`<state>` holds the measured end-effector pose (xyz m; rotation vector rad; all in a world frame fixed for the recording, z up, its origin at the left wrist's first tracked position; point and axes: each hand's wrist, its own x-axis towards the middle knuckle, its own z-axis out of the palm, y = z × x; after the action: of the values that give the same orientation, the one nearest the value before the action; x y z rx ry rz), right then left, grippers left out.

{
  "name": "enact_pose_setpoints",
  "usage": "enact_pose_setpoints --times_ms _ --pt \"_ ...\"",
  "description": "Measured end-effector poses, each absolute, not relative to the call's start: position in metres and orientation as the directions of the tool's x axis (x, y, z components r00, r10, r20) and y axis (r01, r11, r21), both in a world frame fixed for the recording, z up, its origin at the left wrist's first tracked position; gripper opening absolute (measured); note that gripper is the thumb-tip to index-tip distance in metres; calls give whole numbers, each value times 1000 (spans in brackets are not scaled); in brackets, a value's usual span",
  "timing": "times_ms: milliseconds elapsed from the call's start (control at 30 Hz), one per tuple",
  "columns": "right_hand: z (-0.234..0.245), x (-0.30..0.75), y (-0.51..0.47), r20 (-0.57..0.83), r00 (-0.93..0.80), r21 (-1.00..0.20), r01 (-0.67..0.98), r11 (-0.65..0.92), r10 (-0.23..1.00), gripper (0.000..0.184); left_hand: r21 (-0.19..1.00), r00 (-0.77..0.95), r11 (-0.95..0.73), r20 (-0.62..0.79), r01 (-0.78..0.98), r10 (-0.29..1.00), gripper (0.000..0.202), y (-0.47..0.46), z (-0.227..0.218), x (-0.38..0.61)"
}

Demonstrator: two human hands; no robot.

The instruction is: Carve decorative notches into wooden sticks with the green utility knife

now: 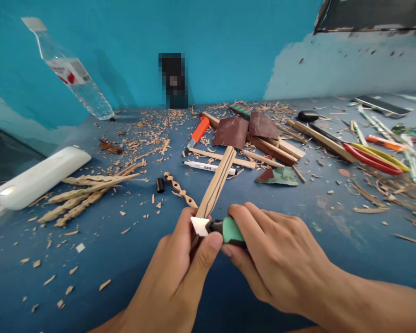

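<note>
My left hand (180, 263) is closed around the near end of a flat wooden stick (217, 185), which points up and away from me with dark wavy lines drawn along it. In my right hand (277, 249) is a green and black utility knife (233, 230). Its short blade lies across the stick just above my left thumb, which touches the knife near the blade. Beyond my left hand lies a thin carved wooden piece (180, 190) with holes and notches. A white marker (208, 167) rests behind the stick, its black cap (160, 185) apart from it.
Carved sticks (86, 196) and a white case-like object (43, 178) lie at left, near a tilted-looking water bottle (78, 83). Farther back are an orange cutter (198, 132), brown sandpaper (230, 131) and wood strips. Red-and-yellow-handled pliers (372, 158) lie at right. Shavings are scattered widely.
</note>
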<state>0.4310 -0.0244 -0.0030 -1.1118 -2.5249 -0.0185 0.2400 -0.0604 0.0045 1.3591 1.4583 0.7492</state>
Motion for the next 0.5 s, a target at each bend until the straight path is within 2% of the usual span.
enact_pose_setpoints --times_ms 233,500 --pt "-6 425 -21 336 -553 13 812 583 762 24 917 -11 325 -332 233 943 32 -56 -6 249" --pt "-8 420 -23 354 -517 100 849 518 779 20 936 48 352 -351 -9 935 24 -48 -5 251"
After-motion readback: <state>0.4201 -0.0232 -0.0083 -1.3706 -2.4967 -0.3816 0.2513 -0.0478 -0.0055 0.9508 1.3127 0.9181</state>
